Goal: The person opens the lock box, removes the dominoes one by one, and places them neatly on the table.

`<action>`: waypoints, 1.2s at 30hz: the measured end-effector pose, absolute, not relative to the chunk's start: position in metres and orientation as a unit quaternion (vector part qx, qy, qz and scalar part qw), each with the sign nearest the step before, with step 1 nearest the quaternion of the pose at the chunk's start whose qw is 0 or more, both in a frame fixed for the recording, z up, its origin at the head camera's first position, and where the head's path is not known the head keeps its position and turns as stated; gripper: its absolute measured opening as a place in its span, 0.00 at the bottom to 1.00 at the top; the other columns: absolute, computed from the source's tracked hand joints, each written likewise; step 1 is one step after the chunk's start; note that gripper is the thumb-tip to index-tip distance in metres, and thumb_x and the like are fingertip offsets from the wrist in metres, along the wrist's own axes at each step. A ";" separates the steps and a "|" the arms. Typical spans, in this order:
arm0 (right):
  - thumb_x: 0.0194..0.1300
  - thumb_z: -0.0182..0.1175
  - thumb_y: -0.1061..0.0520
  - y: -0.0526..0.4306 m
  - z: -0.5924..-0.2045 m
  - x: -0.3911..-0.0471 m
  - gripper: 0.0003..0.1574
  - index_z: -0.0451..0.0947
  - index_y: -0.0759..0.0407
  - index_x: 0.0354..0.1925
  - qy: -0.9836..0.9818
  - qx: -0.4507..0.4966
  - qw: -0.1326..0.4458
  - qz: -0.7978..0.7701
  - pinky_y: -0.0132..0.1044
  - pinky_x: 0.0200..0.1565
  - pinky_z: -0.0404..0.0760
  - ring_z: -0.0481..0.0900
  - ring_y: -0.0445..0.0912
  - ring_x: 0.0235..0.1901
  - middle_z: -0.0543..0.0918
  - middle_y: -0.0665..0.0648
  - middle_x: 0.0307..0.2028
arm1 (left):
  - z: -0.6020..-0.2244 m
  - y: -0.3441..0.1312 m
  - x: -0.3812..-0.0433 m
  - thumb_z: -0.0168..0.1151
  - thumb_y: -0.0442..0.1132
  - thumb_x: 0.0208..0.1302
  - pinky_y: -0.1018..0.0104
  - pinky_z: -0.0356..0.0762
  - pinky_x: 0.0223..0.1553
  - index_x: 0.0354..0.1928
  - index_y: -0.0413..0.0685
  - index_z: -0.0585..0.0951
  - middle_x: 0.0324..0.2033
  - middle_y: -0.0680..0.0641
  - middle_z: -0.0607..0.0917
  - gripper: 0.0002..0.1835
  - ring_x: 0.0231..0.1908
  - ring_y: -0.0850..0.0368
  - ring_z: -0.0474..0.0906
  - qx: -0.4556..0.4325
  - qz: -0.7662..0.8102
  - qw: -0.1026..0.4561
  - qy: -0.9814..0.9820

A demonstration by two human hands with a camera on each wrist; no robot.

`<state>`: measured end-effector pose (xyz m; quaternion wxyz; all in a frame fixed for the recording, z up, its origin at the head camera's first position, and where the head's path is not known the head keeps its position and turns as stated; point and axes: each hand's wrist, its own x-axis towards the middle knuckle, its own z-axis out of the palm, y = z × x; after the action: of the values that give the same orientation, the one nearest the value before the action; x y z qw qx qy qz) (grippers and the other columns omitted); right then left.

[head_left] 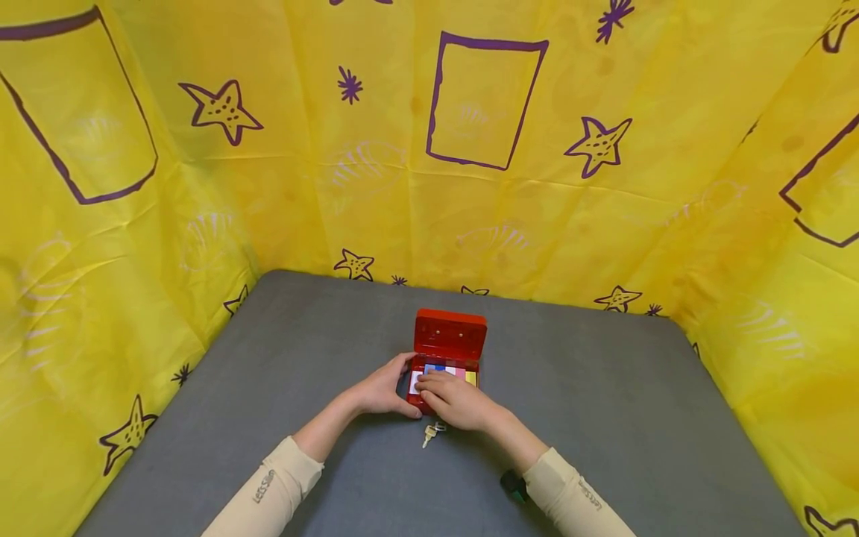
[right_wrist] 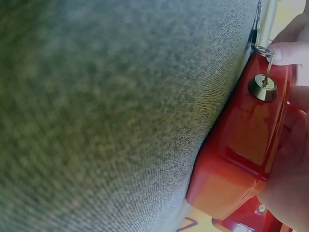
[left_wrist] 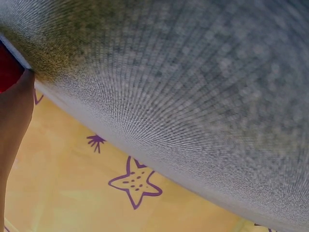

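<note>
Yellow cloth [head_left: 302, 209] walled the grey table [head_left: 604, 418]. Your left hand [head_left: 380, 388] gripped the open red box [head_left: 450, 341] between thumb and fingers; under your right hand [head_left: 463, 403] lay coloured pieces [head_left: 470, 377]; whether it pinched, I couldn't tell.

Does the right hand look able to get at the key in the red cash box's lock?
Probably yes: the key sticks out of the lock, largely uncovered, and the right hand is close by, over the open cash box.
</note>
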<state>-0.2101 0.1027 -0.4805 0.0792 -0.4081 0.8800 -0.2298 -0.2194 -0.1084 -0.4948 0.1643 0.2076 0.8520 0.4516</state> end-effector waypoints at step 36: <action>0.59 0.69 0.58 0.087 -0.480 -0.222 0.19 0.81 0.64 0.48 0.895 -0.388 -0.017 -0.218 0.44 0.56 0.76 0.80 0.51 0.47 0.85 0.59 0.45 | -0.498 -0.108 -0.219 0.79 0.42 0.44 0.46 0.64 0.62 0.70 0.39 0.57 0.62 0.40 0.71 0.55 0.60 0.46 0.68 0.213 0.445 0.153 0.856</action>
<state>-0.2220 0.0871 -0.4801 -0.0172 -0.3879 0.8953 -0.2184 -0.2190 -0.1081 -0.4976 0.1529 0.2130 0.8561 0.4453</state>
